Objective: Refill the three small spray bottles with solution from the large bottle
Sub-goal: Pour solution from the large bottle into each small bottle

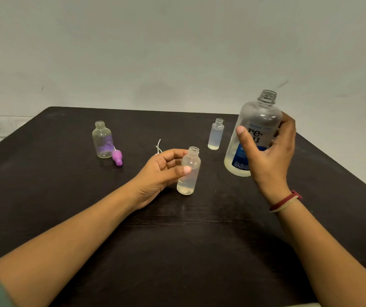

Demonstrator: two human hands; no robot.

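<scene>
Solution lies low in the large bottle (259,116), a pale layer at its base. The right hand (270,156) is wrapped round its labelled middle, thumb in front and fingers behind. The bottle is uncapped, mouth up and leaning slightly, near the right edge of the counter (177,240). Whether its base touches the counter is hard to tell.

At the middle of the counter, the left hand (162,171) grips an open small bottle (189,182) between thumb and curled fingers and keeps it upright. Liquid fills only its lower part.

A slimmer small bottle (216,135) stands open toward the far edge, just left of the large one, with a thin layer at its bottom. The third small bottle (102,140) stands toward the far left corner, open and seemingly empty, with a purple spray cap (117,157) lying against its base. A white spray tube (158,147) shows just behind the left hand.

This looks like the pouring step for the middle bottle, either about to begin or paused. Next, the large mouth must come over the narrow neck and tip slowly. With so little solution left, the big bottle will need a steep tilt, so a sudden gush could overshoot the small opening. The left hand should keep its bottle braced.
</scene>
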